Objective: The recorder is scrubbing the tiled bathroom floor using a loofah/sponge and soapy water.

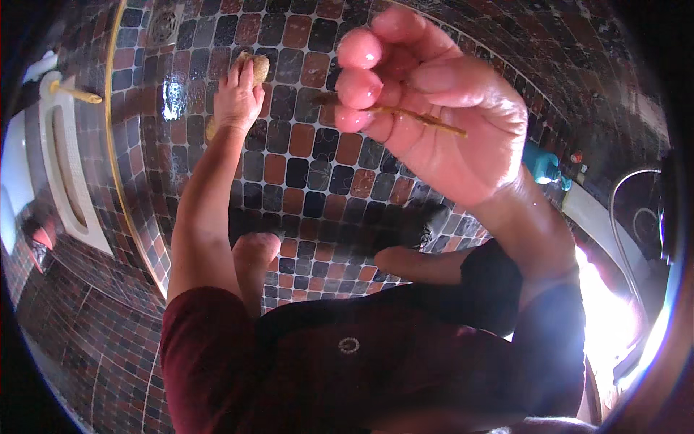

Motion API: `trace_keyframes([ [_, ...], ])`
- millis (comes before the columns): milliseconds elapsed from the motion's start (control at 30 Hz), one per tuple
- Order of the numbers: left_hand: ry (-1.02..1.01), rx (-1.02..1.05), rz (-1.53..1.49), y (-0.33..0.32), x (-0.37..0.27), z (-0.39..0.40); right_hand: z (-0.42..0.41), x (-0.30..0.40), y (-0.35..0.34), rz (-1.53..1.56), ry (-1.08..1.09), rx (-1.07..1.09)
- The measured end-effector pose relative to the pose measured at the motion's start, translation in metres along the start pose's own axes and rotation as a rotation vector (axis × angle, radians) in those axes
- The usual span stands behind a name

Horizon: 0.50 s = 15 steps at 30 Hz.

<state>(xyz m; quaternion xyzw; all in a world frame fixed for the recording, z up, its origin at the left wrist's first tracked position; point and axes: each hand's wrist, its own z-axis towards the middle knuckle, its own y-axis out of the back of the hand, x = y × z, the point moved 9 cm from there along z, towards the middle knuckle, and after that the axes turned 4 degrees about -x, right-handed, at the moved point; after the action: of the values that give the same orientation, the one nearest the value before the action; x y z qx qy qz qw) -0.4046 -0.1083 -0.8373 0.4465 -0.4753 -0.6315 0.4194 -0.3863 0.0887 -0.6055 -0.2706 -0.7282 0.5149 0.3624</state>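
My left hand [238, 103] presses down on a tan scrubbing pad [261, 68], perhaps a loofah, on the wet tiled floor [296, 168]. Its fingers lie over the pad and hide part of it. Close to the camera, my right hand [439, 103] is raised palm up with wet, curled fingers. A thin brown strip [428, 117], like a stem or fibre, lies across the palm and runs under the lower fingers. Another yellowish piece [210, 128], of a kind I cannot tell, shows partly beside my left wrist.
A floor drain [164, 26] sits at the upper left. Gold trim [110, 97] edges the tiles there, with a white fixture [65, 163] and a yellow handle [78, 93] beyond. At right are a teal bottle [542, 165] and a shower hose [615, 217]. My bent legs [252, 255] are below.
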Motion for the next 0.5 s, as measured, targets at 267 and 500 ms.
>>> trace_keyframes([
  [267,-0.04,0.028,0.006,0.005,0.006,0.001,0.004,-0.006,-0.002,0.051,-0.032,0.057],
  [500,-0.188,0.239,-0.082,-0.012,0.002,0.009,0.041,-0.055,0.133,-1.416,-0.104,-0.348],
])
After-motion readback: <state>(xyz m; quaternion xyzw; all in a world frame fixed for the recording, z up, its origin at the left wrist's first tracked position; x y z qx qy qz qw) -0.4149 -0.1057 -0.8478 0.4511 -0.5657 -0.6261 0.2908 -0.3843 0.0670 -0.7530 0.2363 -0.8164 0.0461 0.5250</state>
